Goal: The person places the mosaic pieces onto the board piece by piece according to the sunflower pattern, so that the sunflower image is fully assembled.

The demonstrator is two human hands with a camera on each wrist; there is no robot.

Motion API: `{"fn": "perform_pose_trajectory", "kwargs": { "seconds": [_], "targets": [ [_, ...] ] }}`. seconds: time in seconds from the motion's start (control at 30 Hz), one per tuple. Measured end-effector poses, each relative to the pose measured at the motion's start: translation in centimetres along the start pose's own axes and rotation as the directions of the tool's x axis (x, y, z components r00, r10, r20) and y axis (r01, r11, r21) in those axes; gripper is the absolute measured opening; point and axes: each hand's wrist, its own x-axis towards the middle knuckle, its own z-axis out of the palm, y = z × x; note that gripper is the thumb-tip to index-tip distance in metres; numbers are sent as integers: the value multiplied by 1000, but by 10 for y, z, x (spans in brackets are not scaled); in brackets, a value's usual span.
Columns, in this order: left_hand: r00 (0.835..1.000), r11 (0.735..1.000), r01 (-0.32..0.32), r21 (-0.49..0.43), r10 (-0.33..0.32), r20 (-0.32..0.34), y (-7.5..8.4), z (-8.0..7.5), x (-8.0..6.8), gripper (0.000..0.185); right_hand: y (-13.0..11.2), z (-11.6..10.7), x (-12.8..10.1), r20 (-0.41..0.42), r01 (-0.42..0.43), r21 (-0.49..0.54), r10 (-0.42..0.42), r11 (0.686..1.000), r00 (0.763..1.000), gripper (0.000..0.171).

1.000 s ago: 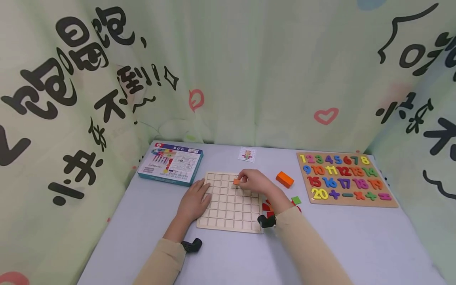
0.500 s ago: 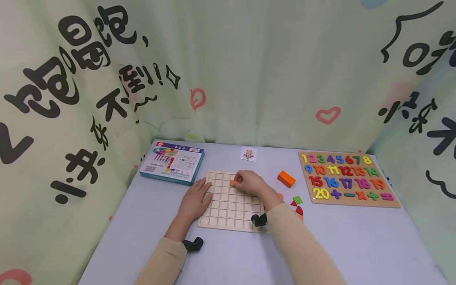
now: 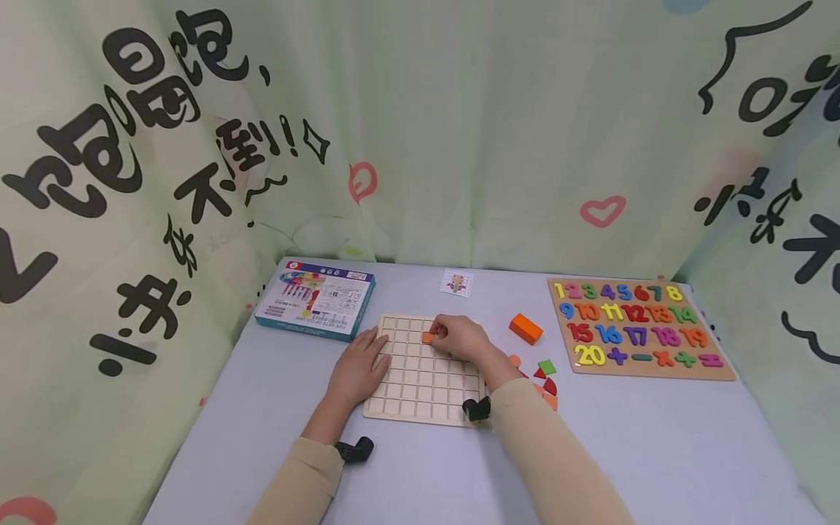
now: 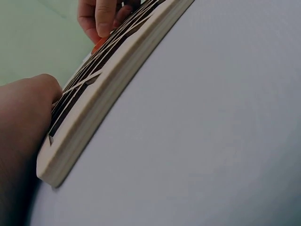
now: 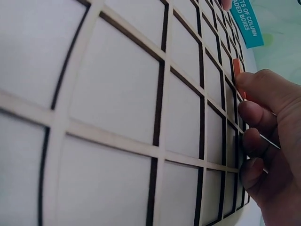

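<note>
Head view, from left to right: a blue printed box (image 3: 316,300) lies flat at the far left of the pale grey table (image 3: 420,467), and just right of it the left hand (image 3: 357,368) rests palm-down, fingers straight and together, on the left edge of the wooden grid board (image 3: 420,390). The left wrist view shows that same board (image 4: 108,89) edge-on, with the heel of the left hand (image 4: 23,122) against its near corner. On the board's far rows sits a small orange square tile (image 3: 429,337), pinched at the fingertips of the right hand (image 3: 459,337), whose fingers are curled narrowly round it; the tile lies over a cell in the second row from the far edge, about the middle column. From the right wrist view the tile (image 5: 236,66) shows as a thin orange sliver just above the bent fingers (image 5: 256,115) pressed to the grid. Behind the board lies a small picture card (image 3: 456,283). Further right an orange block (image 3: 526,329) rests on the table, and nearer lies a cluster of small coloured pieces (image 3: 541,375), green, red and orange. At the far right lies a number puzzle board (image 3: 639,329) filled with bright numerals.
</note>
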Motion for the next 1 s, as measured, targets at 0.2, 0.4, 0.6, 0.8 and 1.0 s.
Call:
{"fn": "perform_pose_trajectory", "kwargs": {
  "seconds": [0.2, 0.4, 0.6, 0.8, 1.0],
  "targets": [
    [1000, 1000, 2, -1, -2, -1, 0, -1, -1, 52, -1, 1, -2, -14, -31, 11, 32, 999, 999, 16],
    [1000, 1000, 0, -3, 0, -3, 0, -1, 0, 52, -2, 1, -1, -17, -49, 22, 49, 999, 999, 13],
    [1000, 1000, 11, 3, -11, 0, 0, -2, 0, 52, -1, 0, 0, -8, -29, 63, 29, 998, 1000, 17],
    [1000, 1000, 13, -2, -13, 6, -1, -2, 0, 52, 10, -18, -7, 26, 2, 162, -6, 987, 1000, 30],
    [1000, 1000, 9, -11, -8, 13, 0, -3, 1, 52, 29, -56, -32, 50, -17, 155, 9, 988, 999, 28]
  ]
}}
